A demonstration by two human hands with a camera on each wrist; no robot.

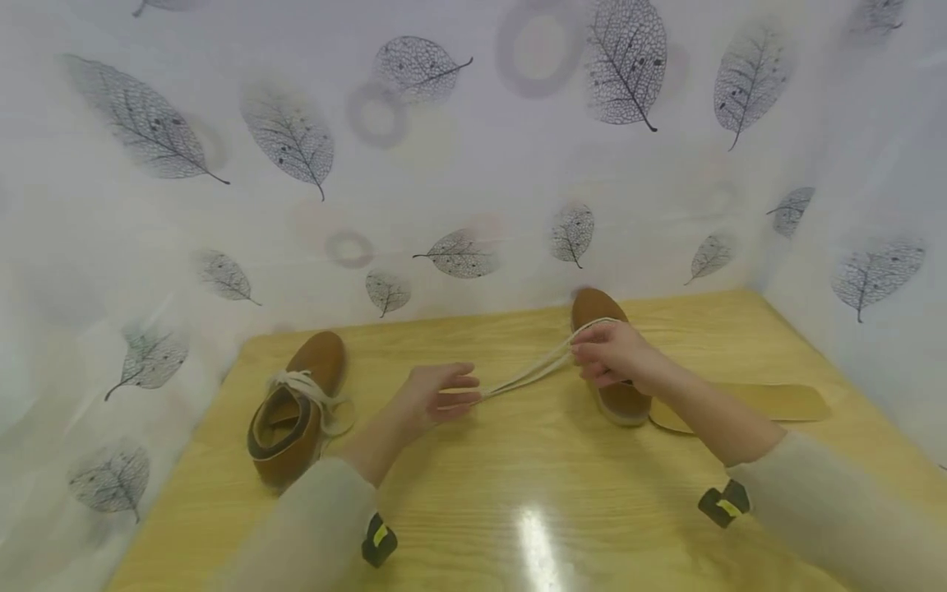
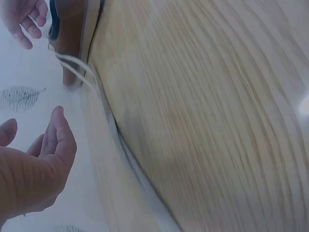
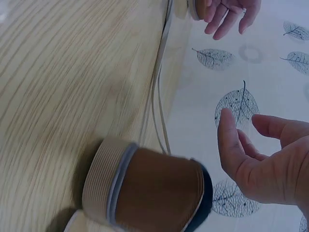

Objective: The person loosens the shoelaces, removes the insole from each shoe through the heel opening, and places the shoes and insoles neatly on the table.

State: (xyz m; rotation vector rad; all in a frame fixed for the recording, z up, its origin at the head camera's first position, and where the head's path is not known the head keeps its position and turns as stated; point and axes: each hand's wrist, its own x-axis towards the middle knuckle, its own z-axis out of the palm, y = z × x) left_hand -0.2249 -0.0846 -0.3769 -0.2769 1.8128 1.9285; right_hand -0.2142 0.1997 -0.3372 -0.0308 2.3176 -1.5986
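Note:
In the head view my left hand [image 1: 441, 395] is held over the table with its fingers fairly straight. A pale shoelace [image 1: 528, 374] runs from its fingertips to the shoe near my right hand. The left wrist view shows that hand's thumb and fingers apart, with the lace [image 2: 113, 130] passing beside them. My right hand [image 1: 617, 353] hovers over a brown shoe [image 1: 625, 403], hiding its middle. In the right wrist view its thumb and fingers are spread beside the shoe [image 3: 157, 188], and the lace [image 3: 159, 77] lies apart from them.
A second brown shoe [image 1: 321, 362] with a tied pale lace [image 1: 299, 382] stands at the left of the wooden table [image 1: 473, 518]. At the right lies a flat tan insole-shaped piece [image 1: 777, 401]. A leaf-printed white sheet [image 1: 473, 181] rises behind and at both sides.

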